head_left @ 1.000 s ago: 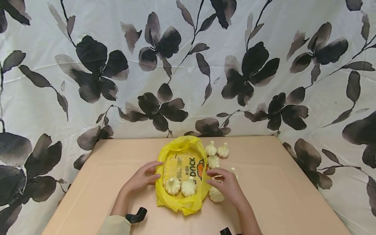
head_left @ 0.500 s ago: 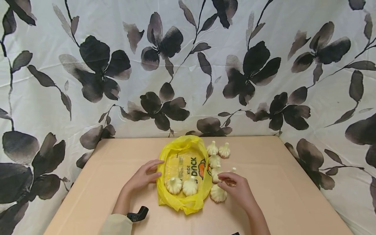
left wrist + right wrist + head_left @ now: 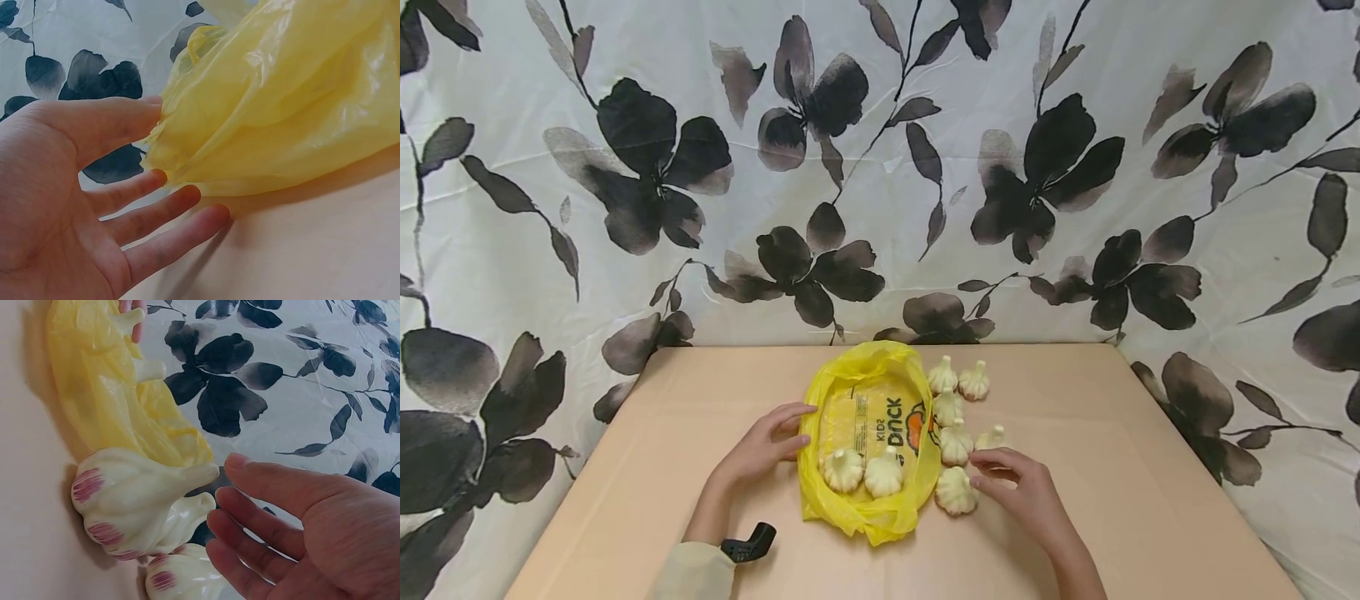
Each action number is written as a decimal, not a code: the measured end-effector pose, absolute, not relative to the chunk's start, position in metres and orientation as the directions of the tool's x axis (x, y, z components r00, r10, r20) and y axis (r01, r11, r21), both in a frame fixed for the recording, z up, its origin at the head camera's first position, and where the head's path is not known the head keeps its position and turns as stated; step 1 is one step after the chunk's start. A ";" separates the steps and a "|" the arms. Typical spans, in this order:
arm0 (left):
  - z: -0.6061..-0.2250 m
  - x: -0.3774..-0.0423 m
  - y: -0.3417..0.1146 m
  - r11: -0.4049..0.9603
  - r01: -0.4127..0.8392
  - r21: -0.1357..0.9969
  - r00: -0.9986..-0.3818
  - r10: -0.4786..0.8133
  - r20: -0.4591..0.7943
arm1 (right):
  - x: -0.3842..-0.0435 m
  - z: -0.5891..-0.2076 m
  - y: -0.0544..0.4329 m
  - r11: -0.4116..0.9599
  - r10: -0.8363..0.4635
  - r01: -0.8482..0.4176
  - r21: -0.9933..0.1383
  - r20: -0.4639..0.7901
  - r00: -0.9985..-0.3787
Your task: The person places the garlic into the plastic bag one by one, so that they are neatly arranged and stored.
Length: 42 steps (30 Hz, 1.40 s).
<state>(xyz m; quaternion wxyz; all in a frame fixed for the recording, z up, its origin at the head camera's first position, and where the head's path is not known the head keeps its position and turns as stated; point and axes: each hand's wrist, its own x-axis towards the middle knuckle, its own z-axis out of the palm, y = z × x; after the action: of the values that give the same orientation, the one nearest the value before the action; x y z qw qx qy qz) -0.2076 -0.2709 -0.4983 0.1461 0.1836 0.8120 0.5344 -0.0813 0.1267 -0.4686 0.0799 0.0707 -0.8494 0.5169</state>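
A yellow plastic bag (image 3: 868, 521) stands in the middle of the table, its mouth spread wide. Inside it, near the front, two garlic bulbs (image 3: 843, 472) lie side by side. My left hand (image 3: 766, 442) is at the bag's left rim, its extended fingers and thumb touching the plastic; the left wrist view shows the same. On the right side, my right hand (image 3: 1021, 487) hovers with loose fingers beside the front garlic bulb (image 3: 956, 492). In the right wrist view, that bulb's stem points at the thumb tip and nothing is held.
Several more garlic bulbs (image 3: 947, 408) line the bag's right side, one of them (image 3: 991, 437) partly behind the right hand. The table (image 3: 1112, 500) has a pale peach cover. A white curtain with dark flowers (image 3: 880, 167) hangs along its back edge.
My right hand has left the bag's right rim and moved right and slightly toward the front, uncovering garlic bulbs. The left hand stays at the left rim.
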 end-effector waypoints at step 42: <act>-0.492 -0.207 -0.274 0.230 0.121 0.966 -0.870 0.493 -0.008 | -0.091 -0.488 0.110 0.463 0.033 -0.106 -0.880 0.136 -0.990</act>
<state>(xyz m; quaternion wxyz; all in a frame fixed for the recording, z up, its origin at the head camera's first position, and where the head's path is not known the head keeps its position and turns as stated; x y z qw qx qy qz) -0.2073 -0.2736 -0.4924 0.1583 0.1999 0.7680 0.5875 -0.0910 0.1104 -0.4875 0.0670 0.0215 -0.8526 0.5178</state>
